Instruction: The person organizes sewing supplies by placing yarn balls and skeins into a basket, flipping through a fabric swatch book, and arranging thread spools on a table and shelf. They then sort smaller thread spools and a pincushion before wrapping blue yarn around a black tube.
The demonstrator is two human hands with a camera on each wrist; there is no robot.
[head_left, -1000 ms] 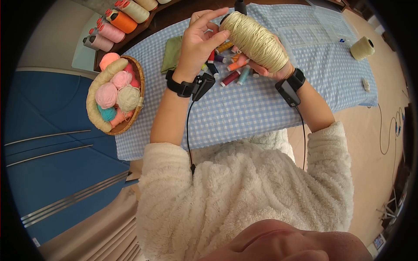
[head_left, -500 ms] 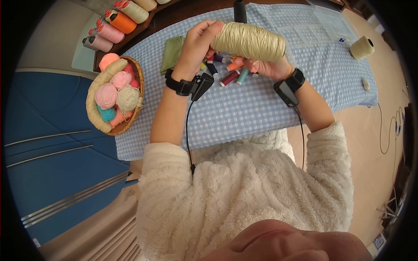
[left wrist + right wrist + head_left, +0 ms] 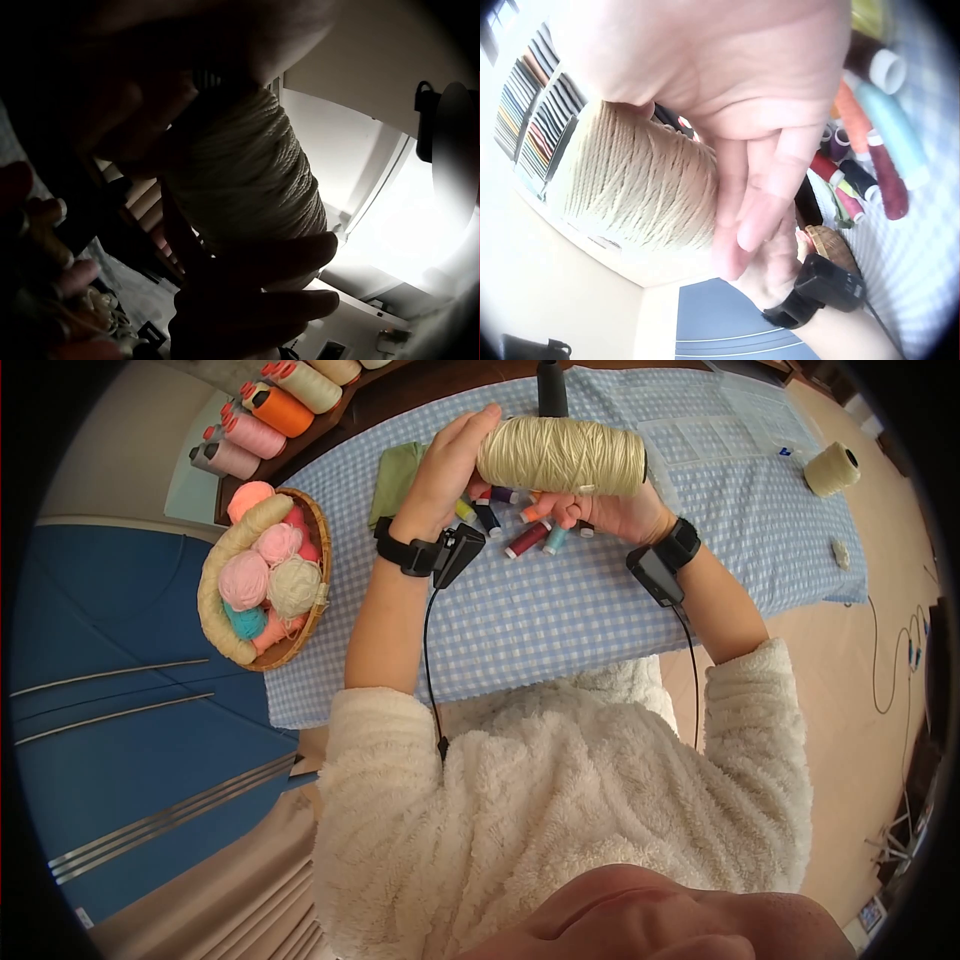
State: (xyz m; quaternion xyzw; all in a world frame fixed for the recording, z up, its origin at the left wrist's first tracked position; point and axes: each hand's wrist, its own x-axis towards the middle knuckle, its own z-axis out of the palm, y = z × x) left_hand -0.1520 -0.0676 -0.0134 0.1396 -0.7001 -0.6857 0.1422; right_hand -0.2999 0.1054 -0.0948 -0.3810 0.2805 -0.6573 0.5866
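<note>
A large cone of cream cord (image 3: 562, 455) is held in the air, nearly level, between both hands. My left hand (image 3: 438, 472) holds its left end, with the thumb along the top. Under and behind its right end is my right hand (image 3: 627, 512), which grips the cone with fingers bent beneath it. In the left wrist view the cone (image 3: 244, 176) is dark, with fingers across its far part. The right wrist view shows the cone (image 3: 641, 180) beside the fingers of my right hand (image 3: 742, 97). Small coloured thread spools, one maroon (image 3: 527, 540), lie below the cone on the cloth.
A wicker basket (image 3: 322, 545) of yarn balls stands on the left. Behind are a dark cone (image 3: 551, 390), a green cloth (image 3: 396, 480) and large spools on a shelf. A clear plastic case (image 3: 765, 415) and a cream spool (image 3: 831, 470) are on the right of the checked cloth (image 3: 560, 620).
The cone has turned from a slant to nearly level, its left end coming down and its right end rising. My left hand has moved from open fingers at its top to a hold on its left end.
</note>
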